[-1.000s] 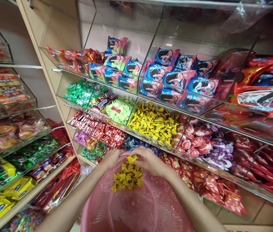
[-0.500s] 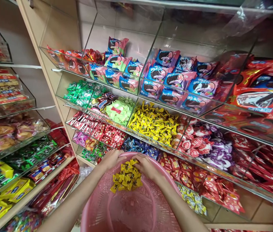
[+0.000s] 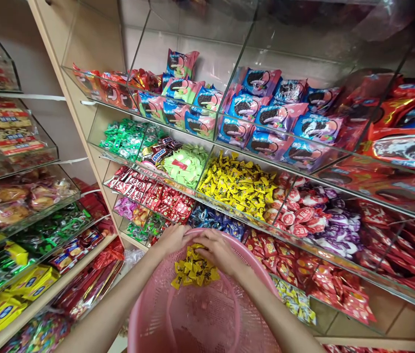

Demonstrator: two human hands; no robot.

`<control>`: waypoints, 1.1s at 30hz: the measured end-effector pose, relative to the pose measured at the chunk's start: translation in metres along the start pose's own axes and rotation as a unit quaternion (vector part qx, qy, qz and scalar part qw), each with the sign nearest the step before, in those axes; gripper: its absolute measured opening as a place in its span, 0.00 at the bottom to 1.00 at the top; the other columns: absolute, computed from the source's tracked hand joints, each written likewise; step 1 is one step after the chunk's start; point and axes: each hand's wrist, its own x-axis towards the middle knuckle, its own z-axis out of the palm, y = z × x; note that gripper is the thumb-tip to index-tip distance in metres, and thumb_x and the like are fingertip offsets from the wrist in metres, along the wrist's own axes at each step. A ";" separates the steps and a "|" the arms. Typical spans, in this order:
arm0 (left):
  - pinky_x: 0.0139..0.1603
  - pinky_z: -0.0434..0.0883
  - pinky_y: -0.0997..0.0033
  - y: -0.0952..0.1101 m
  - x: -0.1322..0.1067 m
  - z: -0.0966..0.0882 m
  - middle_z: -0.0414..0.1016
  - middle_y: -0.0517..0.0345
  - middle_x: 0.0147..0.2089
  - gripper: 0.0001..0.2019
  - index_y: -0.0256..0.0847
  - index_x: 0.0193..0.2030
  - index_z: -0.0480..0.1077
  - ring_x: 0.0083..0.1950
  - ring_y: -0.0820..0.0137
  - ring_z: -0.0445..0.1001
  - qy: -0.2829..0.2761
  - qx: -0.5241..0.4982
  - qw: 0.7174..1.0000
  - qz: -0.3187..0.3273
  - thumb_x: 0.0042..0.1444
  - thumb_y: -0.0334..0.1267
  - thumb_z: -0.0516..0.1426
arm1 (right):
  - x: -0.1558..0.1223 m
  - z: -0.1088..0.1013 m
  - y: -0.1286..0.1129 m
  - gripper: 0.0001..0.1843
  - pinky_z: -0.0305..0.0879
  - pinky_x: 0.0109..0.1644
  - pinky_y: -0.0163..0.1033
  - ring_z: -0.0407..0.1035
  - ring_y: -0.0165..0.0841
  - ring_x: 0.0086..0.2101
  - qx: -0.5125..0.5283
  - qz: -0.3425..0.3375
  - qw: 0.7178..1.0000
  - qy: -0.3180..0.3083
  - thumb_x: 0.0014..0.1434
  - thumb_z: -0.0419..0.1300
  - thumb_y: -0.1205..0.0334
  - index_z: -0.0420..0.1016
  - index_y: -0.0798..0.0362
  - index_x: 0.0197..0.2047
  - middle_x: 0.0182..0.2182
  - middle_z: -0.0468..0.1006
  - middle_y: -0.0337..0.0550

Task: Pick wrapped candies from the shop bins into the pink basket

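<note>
A pink plastic mesh basket (image 3: 207, 318) sits below me at the bottom centre, with a heap of yellow wrapped candies (image 3: 193, 270) at its far side. My left hand (image 3: 172, 239) rests on the basket's far rim, fingers curled over it. My right hand (image 3: 217, 251) lies on top of the yellow candies with its fingers bent down into them. Above the basket a clear shelf bin holds many of the same yellow candies (image 3: 238, 184).
Clear acrylic bins on wooden shelves fill the wall ahead: blue-and-pink cookie packs (image 3: 266, 115), green sweets (image 3: 126, 139), light green packs (image 3: 185, 166), red wafer bars (image 3: 148, 193), red and purple round sweets (image 3: 317, 220). A second shelf unit of snacks (image 3: 12, 215) stands at the left.
Both hands and the candy heap have sunk a little lower into the basket. My right hand has closed down further over the yellow candies. The view has tilted slightly.
</note>
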 end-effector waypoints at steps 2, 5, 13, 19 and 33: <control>0.34 0.61 0.73 0.001 0.000 0.000 0.76 0.51 0.34 0.28 0.42 0.35 0.72 0.38 0.64 0.73 0.002 -0.008 1.000 -0.008 0.59 0.54 0.36 | 0.004 0.006 -0.008 0.12 0.60 0.50 0.42 0.62 0.35 0.46 -0.032 -0.027 0.998 -0.040 0.59 0.54 0.61 0.68 0.48 0.47 0.43 0.70 0.43; 0.36 0.61 0.71 0.001 0.001 0.000 0.76 0.49 0.34 0.34 0.41 0.32 0.73 0.38 0.63 0.74 -0.003 -0.034 0.999 -0.031 0.58 0.57 0.32 | 0.010 0.017 -0.014 0.12 0.58 0.53 0.44 0.61 0.36 0.48 -0.076 -0.057 0.993 -0.076 0.59 0.52 0.66 0.67 0.51 0.47 0.46 0.70 0.45; 0.32 0.59 0.71 0.000 0.002 -0.005 0.76 0.50 0.32 0.36 0.41 0.33 0.73 0.36 0.62 0.73 -0.005 -0.070 0.997 -0.029 0.56 0.61 0.30 | 0.021 0.036 -0.012 0.17 0.59 0.52 0.44 0.59 0.37 0.52 -0.129 -0.078 0.983 -0.108 0.58 0.49 0.73 0.66 0.51 0.50 0.49 0.70 0.46; 0.32 0.60 0.71 0.000 0.002 -0.004 0.77 0.50 0.33 0.36 0.42 0.36 0.73 0.37 0.61 0.74 0.004 -0.061 0.998 -0.030 0.56 0.61 0.31 | 0.020 0.038 -0.011 0.15 0.59 0.50 0.43 0.58 0.37 0.52 -0.153 -0.089 0.978 -0.109 0.59 0.50 0.72 0.68 0.52 0.48 0.49 0.69 0.44; 0.32 0.60 0.73 0.005 -0.002 -0.013 0.77 0.53 0.31 0.35 0.42 0.32 0.72 0.36 0.63 0.74 0.009 -0.091 0.995 -0.025 0.56 0.61 0.31 | 0.018 0.012 -0.030 0.12 0.57 0.49 0.42 0.58 0.37 0.49 -0.188 -0.114 0.971 -0.091 0.59 0.52 0.68 0.69 0.52 0.46 0.47 0.70 0.44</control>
